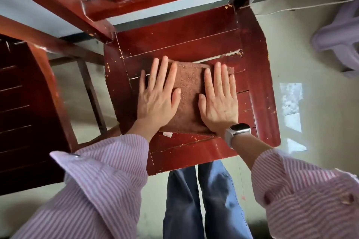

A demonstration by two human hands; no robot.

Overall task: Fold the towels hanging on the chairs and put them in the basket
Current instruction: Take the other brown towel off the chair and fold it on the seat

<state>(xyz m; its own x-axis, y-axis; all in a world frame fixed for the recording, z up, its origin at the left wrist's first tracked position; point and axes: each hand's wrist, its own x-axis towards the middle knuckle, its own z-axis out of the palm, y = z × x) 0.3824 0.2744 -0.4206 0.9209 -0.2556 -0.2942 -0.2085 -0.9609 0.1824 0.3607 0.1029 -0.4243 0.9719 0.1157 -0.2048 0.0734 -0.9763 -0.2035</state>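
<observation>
A small brown towel (189, 95), folded into a thick rectangle, lies flat on the seat of a red wooden chair (258, 75). My left hand (158, 95) rests palm down on the towel's left half, fingers spread. On the right half my right hand (218, 99) lies flat too, with a watch on that wrist. Both hands press on the towel without gripping it. A white label (167, 134) sticks out from under the towel's near edge. No basket is in view.
A second red wooden chair (25, 112) stands close on the left. A lilac plastic stool (340, 39) sits on the floor at the far right. The chair's slatted backrest (139, 0) rises beyond the seat. My legs stand right before the seat's front edge.
</observation>
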